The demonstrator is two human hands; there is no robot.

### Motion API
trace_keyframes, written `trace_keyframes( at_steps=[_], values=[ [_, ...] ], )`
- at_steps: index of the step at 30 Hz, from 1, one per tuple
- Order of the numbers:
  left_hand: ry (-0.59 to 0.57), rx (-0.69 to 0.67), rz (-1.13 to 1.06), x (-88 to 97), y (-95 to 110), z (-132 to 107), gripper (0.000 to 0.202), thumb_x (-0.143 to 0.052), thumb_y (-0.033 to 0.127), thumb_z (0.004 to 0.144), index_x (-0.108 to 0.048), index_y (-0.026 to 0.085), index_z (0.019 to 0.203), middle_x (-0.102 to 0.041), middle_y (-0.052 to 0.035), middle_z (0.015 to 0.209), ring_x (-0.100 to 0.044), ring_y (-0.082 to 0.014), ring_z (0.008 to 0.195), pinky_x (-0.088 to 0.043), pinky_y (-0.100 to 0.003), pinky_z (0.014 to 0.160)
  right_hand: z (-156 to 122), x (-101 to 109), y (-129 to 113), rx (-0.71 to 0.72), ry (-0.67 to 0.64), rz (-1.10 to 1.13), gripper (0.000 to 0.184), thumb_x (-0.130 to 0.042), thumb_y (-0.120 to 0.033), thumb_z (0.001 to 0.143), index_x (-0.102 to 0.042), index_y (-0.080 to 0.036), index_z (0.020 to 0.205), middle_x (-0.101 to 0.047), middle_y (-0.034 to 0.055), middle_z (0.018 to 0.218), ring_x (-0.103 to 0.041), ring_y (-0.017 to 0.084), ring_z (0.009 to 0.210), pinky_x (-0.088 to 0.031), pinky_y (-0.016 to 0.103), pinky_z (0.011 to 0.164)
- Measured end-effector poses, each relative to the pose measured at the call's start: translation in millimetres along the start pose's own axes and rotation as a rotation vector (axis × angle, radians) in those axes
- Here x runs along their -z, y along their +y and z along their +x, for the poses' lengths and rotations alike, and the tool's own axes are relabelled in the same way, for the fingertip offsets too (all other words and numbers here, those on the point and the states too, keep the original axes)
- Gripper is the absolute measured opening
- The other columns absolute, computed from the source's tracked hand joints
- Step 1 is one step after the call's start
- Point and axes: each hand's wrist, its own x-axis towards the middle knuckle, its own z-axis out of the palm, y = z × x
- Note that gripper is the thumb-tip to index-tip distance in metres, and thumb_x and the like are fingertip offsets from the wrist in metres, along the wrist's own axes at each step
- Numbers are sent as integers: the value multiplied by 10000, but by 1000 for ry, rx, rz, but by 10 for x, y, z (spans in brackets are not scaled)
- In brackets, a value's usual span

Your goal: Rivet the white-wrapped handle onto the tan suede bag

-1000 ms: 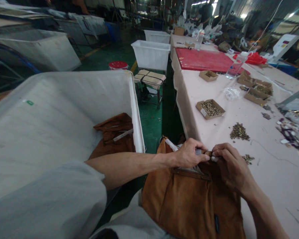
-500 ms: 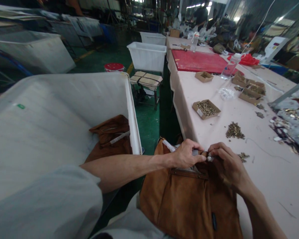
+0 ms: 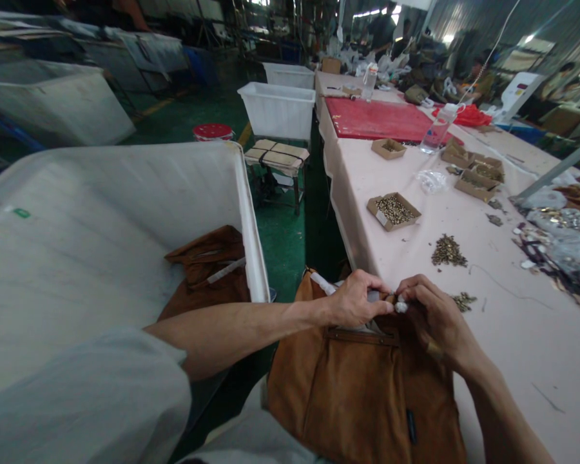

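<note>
A brown bag hangs over my lap against the table's near edge, its top opening upward. My left hand is closed on the bag's upper edge, thumb and fingers pinched together. Close beside it, my right hand is closed too, its fingertips pinching at the same spot on the rim. A small whitish wrapped piece shows between the two hands; what exactly the right fingers grip is too small to make out. Piles of small brass-coloured metal fittings lie on the table just beyond my right hand.
The cloth-covered table stretches away on the right. On it are a cardboard tray of round studs, a water bottle and a red board. A large white bin with brown bags inside stands left; a stool is beyond.
The whole view has shifted slightly, so the surroundings sit a little further left. Both hands stay pinched at the bag's rim with only slight finger movement.
</note>
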Motion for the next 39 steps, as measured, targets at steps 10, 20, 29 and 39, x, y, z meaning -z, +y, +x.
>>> trace_keyframes(
  at_steps=[10, 20, 29, 39],
  values=[
    [64, -168, 125, -77, 97, -65, 157, -739, 210, 790, -750, 116, 916, -692, -62, 854, -592, -164, 777, -434, -260, 703, -24, 86, -92, -176, -104, 76, 95, -585, -155, 906, -596, -224, 971, -650, 15, 889, -592, 189, 777, -437, 316, 725],
    [144, -203, 182, -73, 138, -106, 238, -759, 218, 769, -711, 107, 974, -678, -56, 821, -575, -152, 696, -408, -258, 642, -8, 53, -190, -250, -28, 206, 145, -620, -347, 954, -592, -205, 936, -654, 15, 811, -560, 176, 701, -436, 290, 644],
    [95, -190, 159, -82, 105, -92, 247, -777, 188, 731, -716, 116, 960, -708, -68, 877, -613, -167, 752, -441, -257, 675, -113, -23, -37, -388, 30, 305, 179, -731, -349, 896, -642, -206, 957, -694, 30, 897, -620, 208, 799, -481, 308, 701],
    [88, -126, 120, -96, 127, -92, 252, -805, 238, 727, -729, 116, 934, -712, -53, 841, -610, -158, 730, -423, -250, 644, -118, 34, 20, -492, -45, 477, 265, -806, -385, 844, -679, -173, 941, -711, 58, 900, -628, 206, 794, -474, 297, 691]
  ],
)
